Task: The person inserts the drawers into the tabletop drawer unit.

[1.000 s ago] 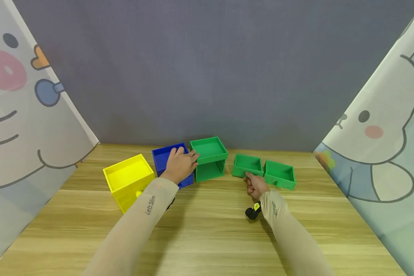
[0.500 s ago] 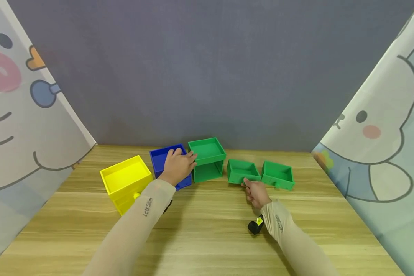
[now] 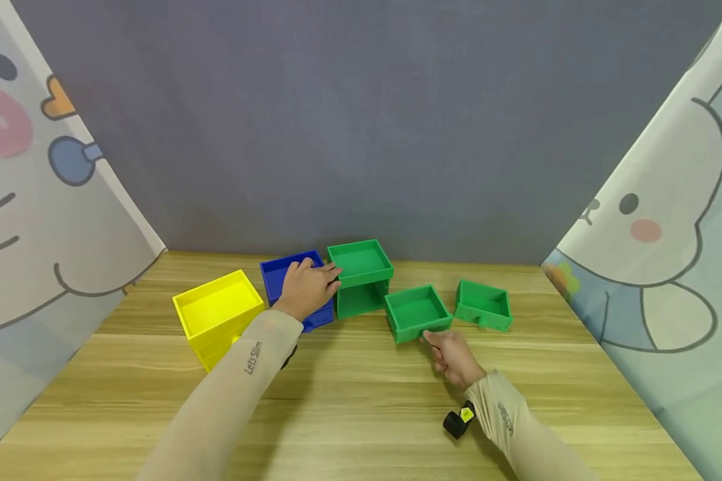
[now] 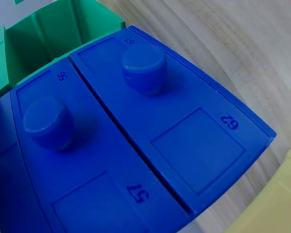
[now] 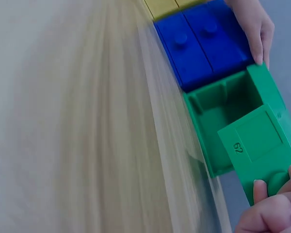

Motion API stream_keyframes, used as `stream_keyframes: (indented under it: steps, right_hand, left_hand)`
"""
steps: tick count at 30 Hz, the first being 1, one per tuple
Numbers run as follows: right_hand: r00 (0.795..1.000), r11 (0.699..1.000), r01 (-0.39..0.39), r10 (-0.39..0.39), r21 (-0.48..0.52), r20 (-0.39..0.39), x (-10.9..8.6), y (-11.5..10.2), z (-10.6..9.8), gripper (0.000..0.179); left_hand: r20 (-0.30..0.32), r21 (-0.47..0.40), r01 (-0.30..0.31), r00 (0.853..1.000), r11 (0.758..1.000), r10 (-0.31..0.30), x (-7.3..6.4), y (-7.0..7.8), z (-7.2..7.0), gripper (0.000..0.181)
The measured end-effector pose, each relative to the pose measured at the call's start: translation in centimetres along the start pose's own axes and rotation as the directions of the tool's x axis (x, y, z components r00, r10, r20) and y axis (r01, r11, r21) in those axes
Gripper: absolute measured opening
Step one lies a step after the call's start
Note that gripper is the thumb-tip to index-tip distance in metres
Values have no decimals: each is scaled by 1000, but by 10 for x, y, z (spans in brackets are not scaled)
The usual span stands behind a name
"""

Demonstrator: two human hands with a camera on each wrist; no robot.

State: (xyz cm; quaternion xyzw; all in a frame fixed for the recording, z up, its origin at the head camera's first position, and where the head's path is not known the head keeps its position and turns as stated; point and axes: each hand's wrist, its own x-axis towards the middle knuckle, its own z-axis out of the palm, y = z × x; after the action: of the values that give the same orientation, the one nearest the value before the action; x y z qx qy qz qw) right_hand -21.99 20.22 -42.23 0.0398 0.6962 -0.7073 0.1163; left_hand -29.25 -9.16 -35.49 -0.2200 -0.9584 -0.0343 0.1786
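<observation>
My right hand (image 3: pixel 455 357) pinches the knob of a small green drawer (image 3: pixel 418 308) between thumb and fingers. In the right wrist view its front panel (image 5: pixel 254 143), marked 62, overlaps the green cabinet's hollow. That green cabinet (image 3: pixel 362 262) has a shallow tray top and an open, drawerless front. Over the blue cabinet (image 3: pixel 278 275) lies my left hand (image 3: pixel 307 292), its fingers extended to the green cabinet's top left edge. Two blue drawer fronts with round knobs (image 4: pixel 144 68) fill the left wrist view, both closed.
A second green drawer (image 3: pixel 484 306) sits at the right on the wooden table (image 3: pixel 361 414). At the left stands a yellow cabinet (image 3: pixel 219 308). Behind everything rises a grey backdrop (image 3: pixel 361 133), with cartoon-printed cloth (image 3: pixel 656 294) on both sides.
The green drawer in my right hand has come away from beside the other drawer, moving left and toward me, and has turned slightly. My left hand stays at the green cabinet's edge.
</observation>
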Motion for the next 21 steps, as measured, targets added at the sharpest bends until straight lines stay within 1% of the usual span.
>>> stream_keyframes:
  steps: [3, 5, 9, 16, 21]
  right_hand:
    - [999, 1000, 5, -5, -19, 42, -6, 0, 3, 35]
    - [998, 999, 15, -13, -36, 67, -8, -1, 6, 34]
    - [995, 998, 24, -19, -53, 93, -9, -2, 11, 34]
    - [995, 999, 16, -11, -47, 101, -7, -2, 23, 36]
    - [991, 999, 12, -8, -35, 134, -5, 1, 29, 35]
  left_hand:
    - [50, -19, 24, 998, 1000, -23, 0, 0, -1, 34]
    - [71, -26, 37, 997, 999, -35, 1, 0, -2, 35]
    - [72, -28, 32, 997, 999, -30, 2, 0, -4, 34]
    - [61, -59, 26, 998, 998, -22, 3, 0, -4, 33]
    - [96, -73, 43, 995, 996, -35, 5, 2, -5, 34]
